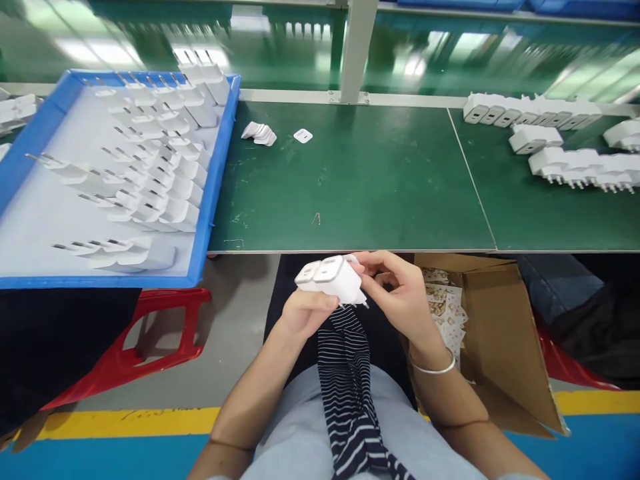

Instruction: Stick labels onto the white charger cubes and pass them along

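Note:
Several white plug adapters [336, 280] are bunched together in front of my lap, just below the table's front edge, with their flat port faces up and pins pointing down. My left hand [305, 312] is wrapped round them from the left and below. On the right, my right hand [395, 287] has its thumb and fingertips pressed together at the adapters' right end; a small white piece shows there, mostly hidden by the fingers. On the green table [370, 180] lie a single white face plate [303, 136] and a small pile of similar plates [259, 133].
A blue-rimmed tray [204, 220] with rows of white adapters stands on the left. More adapters [530, 112] line the table at the right. Below the table are a cardboard box [500, 333] at right and a red stool [185, 333] at left. A metal post [358, 53] rises behind.

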A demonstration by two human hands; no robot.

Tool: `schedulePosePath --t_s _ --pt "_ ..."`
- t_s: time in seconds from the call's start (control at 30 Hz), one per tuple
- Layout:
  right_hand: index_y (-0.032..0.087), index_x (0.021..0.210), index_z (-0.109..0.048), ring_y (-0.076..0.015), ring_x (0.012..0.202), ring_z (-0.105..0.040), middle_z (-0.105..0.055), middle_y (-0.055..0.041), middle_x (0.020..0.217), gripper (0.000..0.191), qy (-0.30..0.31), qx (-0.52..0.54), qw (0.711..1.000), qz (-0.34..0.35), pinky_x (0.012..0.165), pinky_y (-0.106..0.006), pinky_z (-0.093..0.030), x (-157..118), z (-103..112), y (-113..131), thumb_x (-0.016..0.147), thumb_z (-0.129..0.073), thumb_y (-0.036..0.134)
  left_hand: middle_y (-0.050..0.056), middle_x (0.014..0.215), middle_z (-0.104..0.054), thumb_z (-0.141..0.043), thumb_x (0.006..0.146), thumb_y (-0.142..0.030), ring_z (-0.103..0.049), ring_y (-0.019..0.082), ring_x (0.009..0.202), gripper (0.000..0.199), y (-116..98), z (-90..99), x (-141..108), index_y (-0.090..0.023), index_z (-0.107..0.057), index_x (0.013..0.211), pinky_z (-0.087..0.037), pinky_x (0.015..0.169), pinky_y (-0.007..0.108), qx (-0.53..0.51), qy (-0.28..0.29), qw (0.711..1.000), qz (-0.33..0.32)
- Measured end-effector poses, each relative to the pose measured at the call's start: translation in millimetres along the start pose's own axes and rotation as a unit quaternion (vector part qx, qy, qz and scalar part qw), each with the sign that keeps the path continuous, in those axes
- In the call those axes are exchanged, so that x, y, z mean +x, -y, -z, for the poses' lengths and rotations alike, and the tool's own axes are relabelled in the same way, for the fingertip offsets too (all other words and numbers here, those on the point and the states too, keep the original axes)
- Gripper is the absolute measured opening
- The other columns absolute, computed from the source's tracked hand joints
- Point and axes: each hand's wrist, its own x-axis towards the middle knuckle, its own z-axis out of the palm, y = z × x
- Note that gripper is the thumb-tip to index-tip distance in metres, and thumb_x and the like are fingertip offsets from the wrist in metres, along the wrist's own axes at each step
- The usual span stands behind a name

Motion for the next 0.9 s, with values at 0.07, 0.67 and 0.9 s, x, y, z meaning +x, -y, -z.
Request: schedulePosePath --t_s 0.07,0.67,0.9 --pt "0.020 0.090 -0.070 -0.0134 0.071 -0.063 -0.072 -0.0020 0.085 0.006 -0.041 -0.001 0.999 0.035 0.056 -0.023 -0.049 -2 -4 -3 0.093 -0.068 0.024 0.012 0.133 -0.071 -0.088 0.062 -0.050 -0.071 0.036 0.113 0.054 -7 -7.2 0 -0.020 -0.079 0.106 -0.063 0.086 0.041 -0.023 0.001 1.000 0.009" --pt "0.023 0.078 -0.075 -0.0087 0.056 -0.054 -0.065 0.0037 0.064 0.016 -0.165 0.027 0.985 0.052 0.053 -0.022 -0.041 -8 31 -1 0.092 -0.069 0.016 0.012 0.129 -0.073 -0.086 0.075 -0.016 -0.071 0.023 0.118 0.047 -23 -21.6 -1 -0.021 -0.074 0.121 -0.059 0.104 0.040 0.350 -0.053 0.910 -0.217" --pt "0.021 0.076 -0.078 -0.0079 0.052 -0.047 -0.059 0.0018 0.058 0.013 0.005 0.198 0.974 -0.112 0.047 -0.021 -0.032 -23 31 18 0.088 -0.075 0.025 0.014 0.132 -0.071 -0.077 0.080 -0.009 -0.071 0.022 0.117 0.046 -12 -19.3 2 -0.016 -0.070 0.124 -0.061 0.102 0.036 0.457 -0.112 0.836 -0.281"
